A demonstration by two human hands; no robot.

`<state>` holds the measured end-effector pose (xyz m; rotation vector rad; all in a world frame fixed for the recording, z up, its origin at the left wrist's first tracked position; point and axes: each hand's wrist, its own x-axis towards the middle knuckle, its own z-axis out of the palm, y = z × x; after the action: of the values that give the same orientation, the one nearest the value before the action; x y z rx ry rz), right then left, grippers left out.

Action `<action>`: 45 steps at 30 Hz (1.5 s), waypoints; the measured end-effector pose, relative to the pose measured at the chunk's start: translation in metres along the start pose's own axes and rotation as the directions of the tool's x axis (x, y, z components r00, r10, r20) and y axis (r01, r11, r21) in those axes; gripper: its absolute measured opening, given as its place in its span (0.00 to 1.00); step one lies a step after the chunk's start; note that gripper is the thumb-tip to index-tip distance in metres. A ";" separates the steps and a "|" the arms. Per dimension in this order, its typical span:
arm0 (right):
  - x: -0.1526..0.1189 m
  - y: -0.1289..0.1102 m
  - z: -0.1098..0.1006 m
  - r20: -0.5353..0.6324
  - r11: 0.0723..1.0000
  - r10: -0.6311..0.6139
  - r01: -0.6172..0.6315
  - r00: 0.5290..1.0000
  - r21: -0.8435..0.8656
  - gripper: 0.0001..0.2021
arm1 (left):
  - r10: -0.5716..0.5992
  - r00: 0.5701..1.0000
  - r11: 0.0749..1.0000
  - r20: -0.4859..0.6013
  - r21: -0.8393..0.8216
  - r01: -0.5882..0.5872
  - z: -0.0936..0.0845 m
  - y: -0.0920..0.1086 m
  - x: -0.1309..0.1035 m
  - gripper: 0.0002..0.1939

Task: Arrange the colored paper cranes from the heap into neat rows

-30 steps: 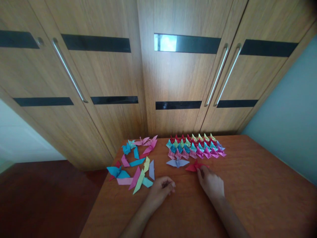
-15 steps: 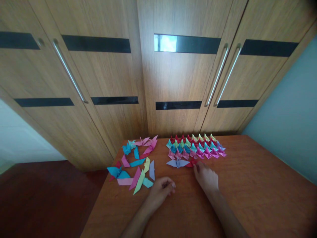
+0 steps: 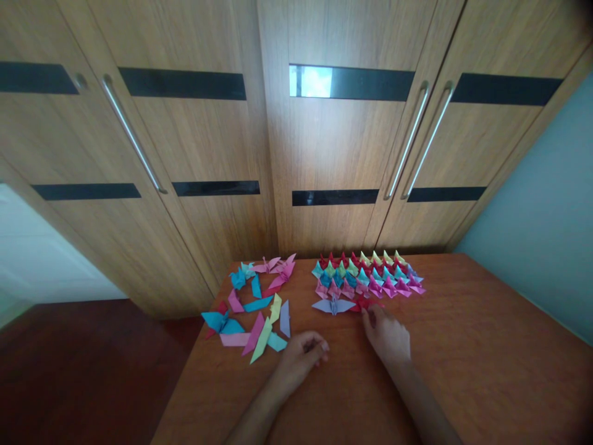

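Observation:
My right hand point(image 3: 386, 335) reaches forward, its fingertips closed at the near edge of a red paper crane point(image 3: 365, 303) and partly hiding it. Directly left of that crane lies a lavender paper crane point(image 3: 333, 306) with spread wings. Behind both, several folded paper cranes point(image 3: 361, 278) stand in tight rows, in red, yellow, green, blue, pink and magenta. My left hand point(image 3: 301, 358) rests on the table with fingers curled in, and no object shows in it. Close to it lie a light-blue folded strip point(image 3: 277, 342) and a lavender folded strip point(image 3: 284, 318).
At the table's point(image 3: 463, 346) left side lie loose paper pieces: a blue crane point(image 3: 222, 322), pink cranes point(image 3: 283, 272) and several folded strips point(image 3: 261, 341). Behind the table stands a wooden wardrobe point(image 3: 331, 148) with metal handles. A pale wall point(image 3: 542, 228) borders the right.
More of the red paper crane shows beyond my right fingertips now, a wing reaching to the right. My left hand stays in place. The view has shifted very slightly.

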<state>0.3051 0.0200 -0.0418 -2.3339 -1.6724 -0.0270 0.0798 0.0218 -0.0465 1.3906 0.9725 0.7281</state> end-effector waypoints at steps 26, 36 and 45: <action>-0.028 -0.009 0.016 0.088 0.923 -0.230 0.188 0.969 0.336 0.13 | 0.218 0.717 0.580 -0.662 0.678 0.451 -0.205 0.021 -0.055 0.24; -0.028 -0.009 0.019 0.051 0.920 -0.230 0.200 0.972 0.336 0.12 | 0.108 0.781 0.779 -0.615 0.541 0.318 -0.191 0.012 -0.045 0.20; -0.026 -0.007 0.021 0.077 0.914 -0.230 0.188 0.970 0.360 0.14 | 0.065 0.824 0.924 -0.563 0.346 0.163 -0.178 0.029 -0.051 0.22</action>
<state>0.2868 0.0026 -0.0646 -1.9191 -1.8048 0.3460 -0.0968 0.0612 0.0017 1.5010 1.6925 0.9789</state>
